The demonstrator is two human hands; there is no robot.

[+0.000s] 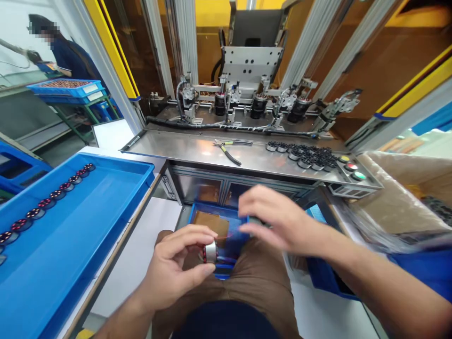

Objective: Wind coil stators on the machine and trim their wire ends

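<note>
Over my lap, my left hand (183,259) grips a small round motor part (210,253) between thumb and fingers. The part has a silver band and red windings at its edge. To its right my right hand (270,219) is raised and blurred, thumb and fingers curved. A dark shape shows behind its fingers, too smeared to tell whether it is held. Beneath both hands is a blue bin (197,207) with brown cardboard (212,226) in it.
A blue tray (95,212) at the left holds a row of similar parts (56,194). Pliers (229,153) and a pile of black-and-silver parts (310,157) lie on the metal bench (169,143), near coloured buttons (351,167). A lined box (391,202) stands right. A person (70,54) works far left.
</note>
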